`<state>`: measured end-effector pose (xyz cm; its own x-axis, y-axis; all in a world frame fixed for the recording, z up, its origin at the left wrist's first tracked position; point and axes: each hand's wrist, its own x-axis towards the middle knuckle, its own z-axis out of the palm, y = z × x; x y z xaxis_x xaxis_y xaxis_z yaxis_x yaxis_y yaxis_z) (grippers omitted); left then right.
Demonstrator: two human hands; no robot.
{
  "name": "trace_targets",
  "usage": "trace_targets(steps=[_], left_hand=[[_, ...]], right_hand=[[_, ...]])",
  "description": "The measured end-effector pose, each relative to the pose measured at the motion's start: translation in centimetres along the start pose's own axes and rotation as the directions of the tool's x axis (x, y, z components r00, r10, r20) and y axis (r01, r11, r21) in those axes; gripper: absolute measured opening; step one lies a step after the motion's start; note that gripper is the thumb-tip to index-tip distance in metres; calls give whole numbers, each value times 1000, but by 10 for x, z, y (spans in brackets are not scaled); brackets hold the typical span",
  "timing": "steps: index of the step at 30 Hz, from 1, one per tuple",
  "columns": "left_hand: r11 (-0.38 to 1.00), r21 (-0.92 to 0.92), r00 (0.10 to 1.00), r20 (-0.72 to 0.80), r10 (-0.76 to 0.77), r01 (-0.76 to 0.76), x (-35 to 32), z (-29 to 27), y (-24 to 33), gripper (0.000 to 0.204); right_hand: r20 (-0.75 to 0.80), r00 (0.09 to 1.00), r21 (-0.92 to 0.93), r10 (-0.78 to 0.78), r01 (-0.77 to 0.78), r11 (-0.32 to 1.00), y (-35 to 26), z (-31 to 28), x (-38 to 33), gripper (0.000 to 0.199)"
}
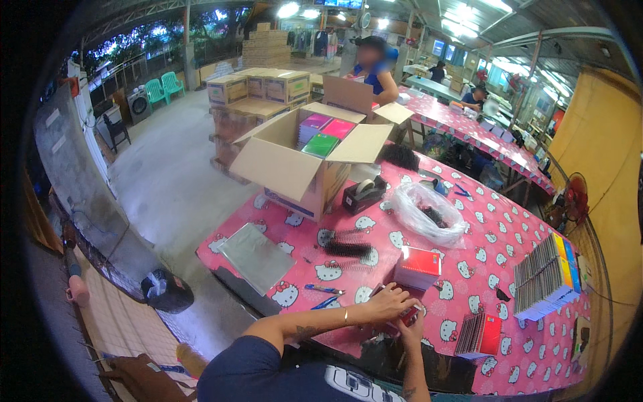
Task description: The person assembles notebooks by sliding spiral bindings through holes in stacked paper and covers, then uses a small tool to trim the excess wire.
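Note:
At the table's near edge, my left hand (387, 305) is closed over a small red notebook (411, 313), which the fingers mostly cover. My right hand (410, 329) grips its near side, with the fingertips of both hands close together. Just beyond them a stack of red notebooks (418, 262) stands on the pink patterned table cover (402, 238). Another row of red spiral notebooks (487, 335) is to the right of my right hand. Left of my left hand lie a blue-handled tool (326, 302) and a slim pen-like tool (324, 289). Black spiral coils (348, 250) rest farther back.
An open carton (281, 161) with purple, pink and green notebooks stands at the far left. Near it are a tape dispenser (362, 196), clear plastic sheets (258, 253) and a plastic bag (429, 213) of black coils. Stacked notebooks (546, 278) fill the right side. A person (382, 74) stands beyond the carton.

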<state>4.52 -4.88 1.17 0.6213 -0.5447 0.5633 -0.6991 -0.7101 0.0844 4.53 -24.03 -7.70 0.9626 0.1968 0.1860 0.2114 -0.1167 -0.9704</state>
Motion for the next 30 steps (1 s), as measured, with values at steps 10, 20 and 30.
trace_targets(steps=[10, 20, 30], left_hand=[[934, -13, 921, -159, -355, 357, -6, -94, -22, 49], [935, -32, 917, -185, -353, 354, -37, -108, -6, 44], [990, -91, 994, 54, -98, 103, -22, -41, 16, 32]], right_hand=[[566, 811, -614, 150, 293, 733, -44, -2, 75, 119], [627, 715, -707, 310, 354, 612, -55, 37, 52, 123], [214, 977, 87, -20, 1, 996, -39, -9, -7, 61]])
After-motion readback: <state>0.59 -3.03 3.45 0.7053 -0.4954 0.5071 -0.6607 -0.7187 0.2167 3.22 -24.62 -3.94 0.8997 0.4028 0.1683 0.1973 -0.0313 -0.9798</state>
